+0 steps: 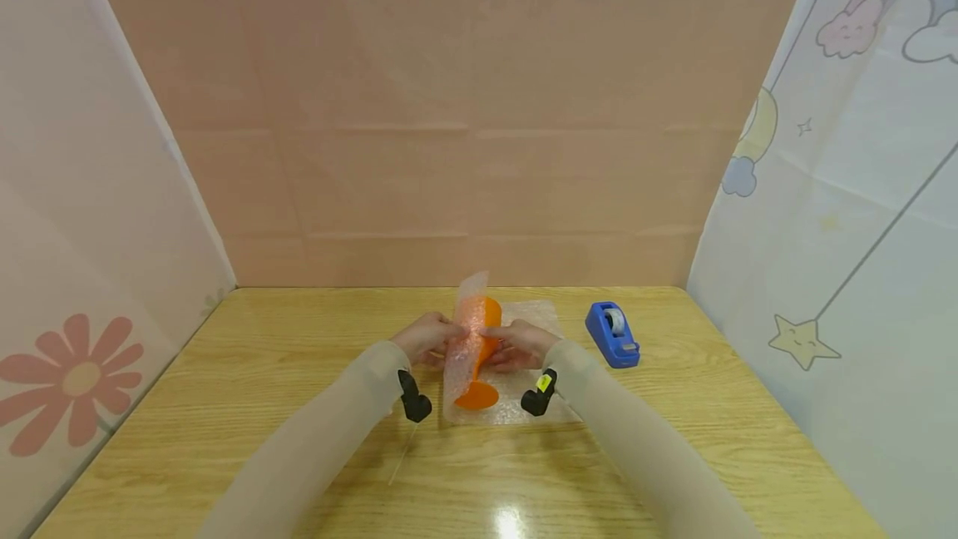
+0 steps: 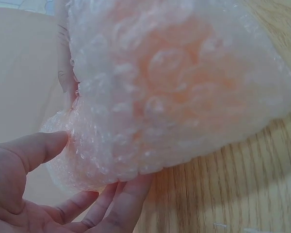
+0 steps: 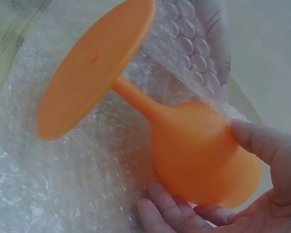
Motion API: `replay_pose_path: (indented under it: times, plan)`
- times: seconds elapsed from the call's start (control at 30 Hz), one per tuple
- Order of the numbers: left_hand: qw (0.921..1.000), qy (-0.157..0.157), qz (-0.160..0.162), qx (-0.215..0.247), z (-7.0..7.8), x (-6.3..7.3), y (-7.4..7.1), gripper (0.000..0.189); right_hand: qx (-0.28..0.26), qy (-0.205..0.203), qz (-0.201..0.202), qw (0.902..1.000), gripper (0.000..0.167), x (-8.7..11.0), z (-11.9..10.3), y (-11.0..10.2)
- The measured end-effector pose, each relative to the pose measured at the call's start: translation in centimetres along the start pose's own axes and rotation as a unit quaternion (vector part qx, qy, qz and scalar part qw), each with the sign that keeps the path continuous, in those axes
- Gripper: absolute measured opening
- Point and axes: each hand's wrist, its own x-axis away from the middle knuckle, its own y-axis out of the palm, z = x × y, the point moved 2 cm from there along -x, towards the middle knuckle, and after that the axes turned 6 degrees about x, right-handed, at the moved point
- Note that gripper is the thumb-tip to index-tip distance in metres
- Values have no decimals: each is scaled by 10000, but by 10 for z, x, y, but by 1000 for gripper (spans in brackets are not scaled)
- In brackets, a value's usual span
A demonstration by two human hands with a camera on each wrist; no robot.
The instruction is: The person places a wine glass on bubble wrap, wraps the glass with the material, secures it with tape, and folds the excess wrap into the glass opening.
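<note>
An orange stemmed goblet [image 3: 199,145] lies on its side over a sheet of bubble wrap [image 1: 524,398], its round foot [image 1: 476,396] toward the near edge. My right hand [image 1: 524,341] grips the goblet's bowl, thumb on top and fingers beneath. On the other side my left hand [image 1: 430,338] holds a folded-up flap of the bubble wrap [image 2: 111,97] against the goblet, thumb above and fingers under. In the left wrist view the orange shows only faintly through the bubbles. The flap covers the goblet's left side, while the right side is bare.
A blue tape dispenser [image 1: 614,335] with a roll of clear tape stands on the wooden table [image 1: 299,373], right of the bubble wrap. Patterned cloth walls [image 1: 846,273] enclose the table at left and right, with a plain backdrop [image 1: 464,106] behind.
</note>
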Motion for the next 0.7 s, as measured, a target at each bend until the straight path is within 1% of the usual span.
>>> replay_pose_path:
  times: [0.23,0.43,0.57,0.7]
  plan:
    - [10000,-13,38,-75,4,2,1,38,40,39,-44,10000,53,0,2,-3]
    - [9999,19,94,-99,6,0,4,35,-3,15,-47,10000,48,-1,2,-6]
    - [9995,72,147,-273,6,-1,6,37,-56,23,22,10000,45,-1,1,-7]
    - [9990,75,198,-389,7,-1,7,38,-81,91,50,9999,46,-1,1,-8]
